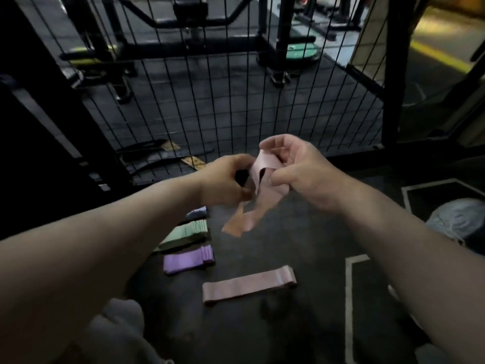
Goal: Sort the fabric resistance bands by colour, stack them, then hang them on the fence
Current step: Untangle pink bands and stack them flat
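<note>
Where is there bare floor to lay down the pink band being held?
Bare floor lies between the flat pink band and the white floor line, and right of the green stack and purple stack, under the held pink band. Crowded: those stacks sit close together, the blue band just beyond.

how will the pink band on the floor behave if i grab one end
Probably floppy: the held pink band, seemingly the same kind, twists and droops below the left hand and right hand. Likely light, as a fingertip pinch carries it. The floor band lies flat, so it should not roll.
</note>
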`<action>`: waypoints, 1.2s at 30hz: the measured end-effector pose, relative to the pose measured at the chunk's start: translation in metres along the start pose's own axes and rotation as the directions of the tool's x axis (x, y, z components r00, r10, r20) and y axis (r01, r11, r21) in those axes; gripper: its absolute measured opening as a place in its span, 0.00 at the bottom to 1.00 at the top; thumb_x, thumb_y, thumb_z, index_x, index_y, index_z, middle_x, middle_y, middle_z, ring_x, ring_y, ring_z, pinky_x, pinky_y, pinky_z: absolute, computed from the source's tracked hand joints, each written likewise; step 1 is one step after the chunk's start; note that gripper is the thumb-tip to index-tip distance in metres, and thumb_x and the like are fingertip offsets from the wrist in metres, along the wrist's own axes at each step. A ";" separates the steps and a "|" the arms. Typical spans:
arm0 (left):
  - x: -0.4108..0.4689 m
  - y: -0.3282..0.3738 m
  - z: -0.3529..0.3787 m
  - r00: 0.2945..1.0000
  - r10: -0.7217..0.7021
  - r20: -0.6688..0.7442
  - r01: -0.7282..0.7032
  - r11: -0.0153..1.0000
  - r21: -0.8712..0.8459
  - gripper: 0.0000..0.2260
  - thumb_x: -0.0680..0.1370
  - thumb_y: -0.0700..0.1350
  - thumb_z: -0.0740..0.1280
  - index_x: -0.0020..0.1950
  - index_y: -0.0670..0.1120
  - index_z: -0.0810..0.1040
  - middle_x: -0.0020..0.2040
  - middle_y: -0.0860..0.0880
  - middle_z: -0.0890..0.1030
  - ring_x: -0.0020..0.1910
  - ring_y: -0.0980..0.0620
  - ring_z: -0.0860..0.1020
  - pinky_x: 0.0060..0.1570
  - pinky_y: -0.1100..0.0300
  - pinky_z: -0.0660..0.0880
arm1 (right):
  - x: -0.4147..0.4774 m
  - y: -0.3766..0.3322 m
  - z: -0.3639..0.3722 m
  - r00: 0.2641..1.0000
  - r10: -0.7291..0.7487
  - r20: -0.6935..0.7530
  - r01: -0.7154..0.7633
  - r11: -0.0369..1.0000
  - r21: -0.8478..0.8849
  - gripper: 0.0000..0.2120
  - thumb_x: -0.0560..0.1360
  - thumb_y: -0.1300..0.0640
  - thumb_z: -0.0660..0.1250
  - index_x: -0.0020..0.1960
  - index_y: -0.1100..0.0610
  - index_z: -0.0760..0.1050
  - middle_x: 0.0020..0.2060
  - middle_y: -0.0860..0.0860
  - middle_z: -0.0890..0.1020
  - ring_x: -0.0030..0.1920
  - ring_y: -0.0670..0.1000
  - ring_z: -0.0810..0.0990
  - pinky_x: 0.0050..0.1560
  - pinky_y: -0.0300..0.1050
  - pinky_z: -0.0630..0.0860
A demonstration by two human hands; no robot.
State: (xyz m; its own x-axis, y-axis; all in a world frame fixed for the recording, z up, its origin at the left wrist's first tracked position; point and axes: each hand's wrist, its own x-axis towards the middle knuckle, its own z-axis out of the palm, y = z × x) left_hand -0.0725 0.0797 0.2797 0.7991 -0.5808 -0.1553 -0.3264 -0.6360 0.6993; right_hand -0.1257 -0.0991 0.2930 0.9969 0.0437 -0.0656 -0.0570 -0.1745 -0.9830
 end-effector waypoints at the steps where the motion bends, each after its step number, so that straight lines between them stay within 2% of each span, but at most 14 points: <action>1: -0.013 0.003 -0.006 0.999 -0.014 0.030 0.017 0.992 -0.123 0.21 0.72 0.37 0.73 0.62 0.49 0.75 0.56 0.47 0.83 0.57 0.47 0.81 0.59 0.44 0.77 | -0.007 -0.011 0.004 1.000 -0.025 0.012 0.025 1.000 0.001 0.27 0.68 0.78 0.67 0.61 0.57 0.74 0.57 0.55 0.80 0.58 0.52 0.80 0.54 0.48 0.81; 3: -0.039 0.011 -0.015 0.997 -0.025 0.074 0.048 0.941 -0.335 0.28 0.72 0.29 0.73 0.68 0.44 0.69 0.56 0.46 0.82 0.56 0.50 0.81 0.57 0.50 0.79 | -0.017 -0.026 0.011 0.997 -0.064 0.032 0.063 0.998 0.010 0.26 0.69 0.76 0.68 0.62 0.56 0.75 0.56 0.54 0.81 0.56 0.51 0.81 0.51 0.44 0.80; 6: -0.064 0.016 -0.022 0.995 -0.062 0.077 0.086 0.926 -0.367 0.33 0.71 0.39 0.77 0.70 0.47 0.65 0.55 0.48 0.83 0.55 0.52 0.82 0.56 0.50 0.80 | -0.030 -0.039 0.018 0.993 -0.113 0.026 0.114 0.994 -0.006 0.20 0.73 0.70 0.70 0.62 0.54 0.76 0.54 0.51 0.83 0.53 0.47 0.82 0.52 0.40 0.80; 8: -0.071 0.017 -0.022 0.997 -0.074 -0.025 0.068 0.978 -0.197 0.25 0.71 0.49 0.73 0.65 0.49 0.68 0.52 0.47 0.84 0.52 0.48 0.83 0.52 0.47 0.81 | -0.038 -0.043 0.023 0.990 -0.143 0.000 0.142 0.988 -0.060 0.14 0.76 0.62 0.70 0.61 0.53 0.77 0.52 0.49 0.84 0.52 0.44 0.82 0.51 0.38 0.78; 10: -0.074 0.018 -0.020 0.984 -0.038 -0.173 0.021 0.995 -0.100 0.12 0.77 0.48 0.67 0.58 0.47 0.72 0.47 0.47 0.83 0.46 0.48 0.83 0.44 0.50 0.82 | -0.043 -0.041 0.026 0.987 -0.157 -0.032 0.153 0.984 -0.095 0.12 0.77 0.57 0.70 0.60 0.52 0.76 0.50 0.49 0.84 0.50 0.43 0.82 0.50 0.37 0.76; 12: -0.077 0.018 -0.018 0.969 -0.036 -0.243 -0.034 0.960 -0.278 0.05 0.81 0.44 0.65 0.53 0.43 0.76 0.42 0.47 0.82 0.39 0.51 0.81 0.37 0.57 0.80 | -0.048 -0.038 0.027 0.987 -0.143 -0.076 0.131 0.981 -0.146 0.13 0.77 0.53 0.71 0.60 0.52 0.76 0.48 0.50 0.85 0.48 0.45 0.83 0.48 0.39 0.77; 14: -0.080 0.016 -0.021 0.969 -0.069 -0.238 -0.058 0.870 -0.489 0.06 0.81 0.41 0.66 0.51 0.38 0.79 0.41 0.44 0.82 0.37 0.51 0.80 0.40 0.57 0.79 | -0.054 -0.037 0.025 0.989 -0.120 -0.091 0.096 0.969 -0.228 0.12 0.76 0.52 0.72 0.57 0.54 0.78 0.45 0.51 0.85 0.45 0.47 0.83 0.46 0.42 0.79; 16: -0.082 0.014 -0.031 0.978 -0.072 -0.197 -0.058 0.811 -0.582 0.09 0.79 0.41 0.68 0.53 0.35 0.80 0.44 0.41 0.83 0.40 0.49 0.81 0.45 0.56 0.81 | -0.059 -0.037 0.020 0.994 -0.081 -0.068 0.059 0.958 -0.281 0.10 0.76 0.50 0.72 0.50 0.57 0.81 0.42 0.52 0.85 0.41 0.49 0.83 0.46 0.47 0.80; 19: -0.083 0.013 -0.045 0.989 -0.051 -0.139 -0.058 0.730 -0.681 0.06 0.76 0.40 0.70 0.52 0.40 0.82 0.44 0.43 0.84 0.40 0.48 0.82 0.47 0.55 0.81 | -0.064 -0.039 0.011 1.000 -0.002 -0.030 -0.005 0.971 -0.238 0.16 0.77 0.49 0.70 0.44 0.63 0.80 0.37 0.58 0.82 0.37 0.54 0.80 0.42 0.49 0.78; 22: -0.084 0.014 -0.048 0.990 -0.009 -0.143 -0.104 0.639 -0.762 0.04 0.77 0.36 0.66 0.48 0.43 0.80 0.39 0.47 0.82 0.37 0.50 0.80 0.44 0.56 0.79 | -0.067 -0.040 0.007 0.998 0.033 0.050 -0.024 0.983 -0.183 0.18 0.78 0.49 0.67 0.44 0.66 0.78 0.40 0.63 0.81 0.42 0.55 0.79 0.54 0.49 0.75; 26: -0.081 0.017 -0.049 0.987 0.098 -0.130 -0.163 0.555 -0.816 0.10 0.78 0.33 0.60 0.49 0.44 0.79 0.39 0.47 0.80 0.37 0.50 0.77 0.44 0.55 0.76 | -0.063 -0.036 0.008 0.997 0.063 0.049 -0.061 0.998 -0.030 0.13 0.78 0.52 0.64 0.50 0.63 0.77 0.41 0.58 0.80 0.45 0.52 0.80 0.54 0.49 0.73; 30: -0.079 0.023 -0.046 0.982 0.133 -0.137 -0.188 0.569 -0.801 0.13 0.77 0.30 0.58 0.50 0.43 0.79 0.39 0.48 0.79 0.34 0.52 0.77 0.36 0.62 0.74 | -0.063 -0.034 0.013 0.996 0.059 0.060 -0.055 0.996 -0.064 0.13 0.80 0.52 0.62 0.42 0.61 0.74 0.37 0.55 0.78 0.39 0.51 0.76 0.47 0.48 0.70; 33: -0.077 0.024 -0.043 0.980 0.143 -0.135 -0.195 0.595 -0.780 0.12 0.77 0.29 0.59 0.51 0.42 0.78 0.39 0.47 0.79 0.36 0.52 0.78 0.39 0.61 0.75 | -0.061 -0.032 0.017 0.999 0.052 -0.006 -0.053 0.988 -0.142 0.10 0.79 0.51 0.65 0.56 0.54 0.79 0.52 0.49 0.84 0.54 0.47 0.81 0.59 0.49 0.71; 36: -0.075 0.024 -0.039 0.982 0.140 -0.127 -0.187 0.629 -0.754 0.11 0.76 0.31 0.62 0.52 0.42 0.79 0.39 0.47 0.78 0.38 0.51 0.76 0.43 0.59 0.74 | -0.062 -0.038 0.024 0.998 -0.014 -0.057 0.005 0.987 -0.158 0.10 0.80 0.52 0.64 0.60 0.50 0.78 0.55 0.49 0.83 0.57 0.47 0.81 0.62 0.50 0.73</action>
State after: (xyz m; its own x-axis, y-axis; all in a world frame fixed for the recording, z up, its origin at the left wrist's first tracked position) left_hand -0.1206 0.1279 0.3350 0.8031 -0.5949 0.0334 0.0264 0.0915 0.9955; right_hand -0.1863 -0.0716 0.3306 0.9991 -0.0102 -0.0417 -0.0427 -0.3280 -0.9437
